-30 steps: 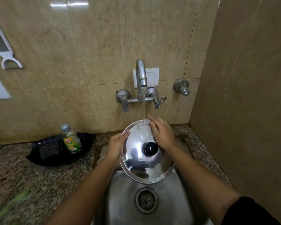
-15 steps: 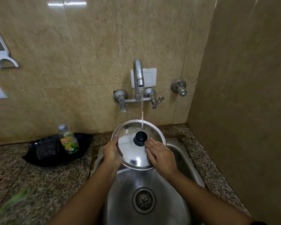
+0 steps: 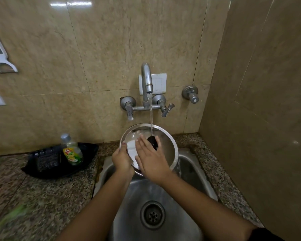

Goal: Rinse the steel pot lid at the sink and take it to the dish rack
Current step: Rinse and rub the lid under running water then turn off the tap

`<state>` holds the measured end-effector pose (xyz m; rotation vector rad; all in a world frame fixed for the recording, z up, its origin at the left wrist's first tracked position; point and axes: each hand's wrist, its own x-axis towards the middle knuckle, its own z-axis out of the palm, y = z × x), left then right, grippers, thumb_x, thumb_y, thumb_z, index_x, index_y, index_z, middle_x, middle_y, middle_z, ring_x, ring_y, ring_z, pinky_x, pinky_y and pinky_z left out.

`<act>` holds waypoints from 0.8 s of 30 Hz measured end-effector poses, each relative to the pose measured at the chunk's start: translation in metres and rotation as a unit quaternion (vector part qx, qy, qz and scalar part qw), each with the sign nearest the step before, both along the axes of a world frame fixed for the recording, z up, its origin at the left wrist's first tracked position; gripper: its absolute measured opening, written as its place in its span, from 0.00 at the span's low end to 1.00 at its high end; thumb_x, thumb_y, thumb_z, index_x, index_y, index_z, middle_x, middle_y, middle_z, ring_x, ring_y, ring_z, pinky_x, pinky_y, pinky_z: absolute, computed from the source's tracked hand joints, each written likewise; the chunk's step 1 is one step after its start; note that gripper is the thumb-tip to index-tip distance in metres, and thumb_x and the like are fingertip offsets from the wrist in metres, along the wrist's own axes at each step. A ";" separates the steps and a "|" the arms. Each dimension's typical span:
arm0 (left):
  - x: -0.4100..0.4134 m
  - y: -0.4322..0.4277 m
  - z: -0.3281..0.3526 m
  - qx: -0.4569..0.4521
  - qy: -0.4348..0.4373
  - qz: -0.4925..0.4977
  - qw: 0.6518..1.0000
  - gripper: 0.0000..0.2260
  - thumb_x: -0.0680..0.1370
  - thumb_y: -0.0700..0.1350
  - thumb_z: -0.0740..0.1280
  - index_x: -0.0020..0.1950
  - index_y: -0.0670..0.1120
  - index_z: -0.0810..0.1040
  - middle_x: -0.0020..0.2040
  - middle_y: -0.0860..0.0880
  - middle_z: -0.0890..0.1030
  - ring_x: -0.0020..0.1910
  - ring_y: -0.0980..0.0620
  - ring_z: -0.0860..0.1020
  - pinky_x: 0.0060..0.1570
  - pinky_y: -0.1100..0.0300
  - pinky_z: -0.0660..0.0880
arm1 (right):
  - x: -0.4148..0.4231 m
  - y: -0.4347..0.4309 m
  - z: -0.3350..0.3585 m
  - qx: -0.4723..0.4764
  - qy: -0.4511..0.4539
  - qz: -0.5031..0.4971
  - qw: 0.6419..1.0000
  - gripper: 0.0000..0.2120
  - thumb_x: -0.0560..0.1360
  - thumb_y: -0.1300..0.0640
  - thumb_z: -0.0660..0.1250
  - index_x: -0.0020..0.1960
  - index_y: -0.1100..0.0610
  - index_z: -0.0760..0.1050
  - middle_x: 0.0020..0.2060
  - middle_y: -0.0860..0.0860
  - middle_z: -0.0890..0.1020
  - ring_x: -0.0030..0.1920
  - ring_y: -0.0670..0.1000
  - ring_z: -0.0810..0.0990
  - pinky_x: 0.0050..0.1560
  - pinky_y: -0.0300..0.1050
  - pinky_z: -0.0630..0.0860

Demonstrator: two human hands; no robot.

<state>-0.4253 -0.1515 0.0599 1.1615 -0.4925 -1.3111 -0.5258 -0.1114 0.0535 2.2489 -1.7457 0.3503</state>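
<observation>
The round polished steel pot lid with a black knob is held over the far end of the stainless steel sink basin, tilted with its near edge lower. A stream of water from the chrome wall-mounted tap lands on the lid just beside the knob, at about 12 o'clock of it, and runs off the lid's rim at about 4 o'clock into the basin.

The left hand grips the lid's rim at about 8 o'clock, thumb on the upper face, fingers curled under the edge. The right hand lies flat on the lid's upper face with fingers spread, fingertips reaching the knob; it pinches nothing.

The round sink drain sits at 6 o'clock of the lid, well apart. On the speckled granite worktop, at 9 o'clock of the sink, a black plastic tray holds a clear dish-soap bottle with a green and yellow label, standing upright, and a dark scrubbing pad beside it. A white plastic utensil hangs on the beige tiled wall at the frame's 9 to 10 o'clock.
</observation>
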 end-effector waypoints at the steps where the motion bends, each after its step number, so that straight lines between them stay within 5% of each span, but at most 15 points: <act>1: 0.004 -0.001 0.001 0.004 0.010 0.001 1.000 0.13 0.79 0.44 0.63 0.53 0.34 0.78 0.39 0.40 0.80 0.33 0.47 0.79 0.41 0.53 0.77 | -0.009 0.007 -0.007 0.003 -0.011 0.037 0.999 0.27 0.81 0.47 0.43 0.78 0.56 0.49 0.78 0.51 0.54 0.77 0.47 0.41 0.70 0.57 0.26; 5: 0.023 -0.009 -0.001 0.018 -0.004 0.010 1.000 0.09 0.78 0.46 0.65 0.42 0.43 0.78 0.37 0.45 0.80 0.34 0.47 0.78 0.35 0.56 0.76 | -0.069 0.023 -0.022 0.040 -0.097 0.128 0.986 0.24 0.82 0.48 0.49 0.77 0.44 0.52 0.77 0.41 0.55 0.77 0.42 0.47 0.75 0.51 0.41; 8: 0.031 -0.012 -0.003 0.005 -0.048 -0.027 0.998 0.08 0.77 0.48 0.66 0.42 0.45 0.79 0.37 0.45 0.80 0.35 0.47 0.77 0.38 0.54 0.75 | -0.097 0.015 -0.021 0.050 -0.178 0.054 0.981 0.23 0.82 0.49 0.52 0.76 0.41 0.54 0.75 0.38 0.54 0.76 0.40 0.49 0.75 0.53 0.48; 12: 0.024 -0.009 0.001 -0.066 -0.109 -0.122 0.984 0.09 0.77 0.47 0.67 0.43 0.43 0.82 0.42 0.41 0.83 0.41 0.42 0.79 0.46 0.49 0.76 | -0.085 -0.021 0.000 0.065 -0.249 -0.019 0.966 0.22 0.83 0.47 0.49 0.76 0.42 0.52 0.77 0.42 0.53 0.77 0.44 0.47 0.74 0.53 0.45; 17: 0.016 -0.009 0.014 -0.106 -0.146 -0.171 0.969 0.09 0.77 0.47 0.67 0.41 0.44 0.82 0.35 0.48 0.85 0.35 0.49 0.81 0.38 0.58 0.78 | -0.075 -0.050 0.035 0.084 -0.263 0.041 0.960 0.21 0.83 0.49 0.49 0.75 0.40 0.55 0.78 0.46 0.55 0.77 0.48 0.48 0.72 0.52 0.43; 20: 0.018 -0.011 0.022 -0.129 -0.167 -0.217 0.953 0.11 0.77 0.47 0.67 0.45 0.39 0.82 0.38 0.42 0.83 0.35 0.46 0.78 0.41 0.57 0.74 | -0.060 -0.057 0.047 0.067 -0.195 0.102 0.973 0.21 0.82 0.50 0.51 0.74 0.39 0.57 0.68 0.52 0.69 0.69 0.52 0.62 0.67 0.51 0.52; 24: 0.008 -0.004 0.020 -0.143 -0.212 -0.190 0.948 0.10 0.77 0.47 0.67 0.40 0.42 0.80 0.30 0.48 0.78 0.28 0.52 0.73 0.28 0.64 0.70 | -0.044 -0.061 0.045 0.017 -0.184 0.159 0.970 0.19 0.81 0.52 0.55 0.72 0.44 0.66 0.50 0.49 0.76 0.53 0.50 0.71 0.59 0.48 0.61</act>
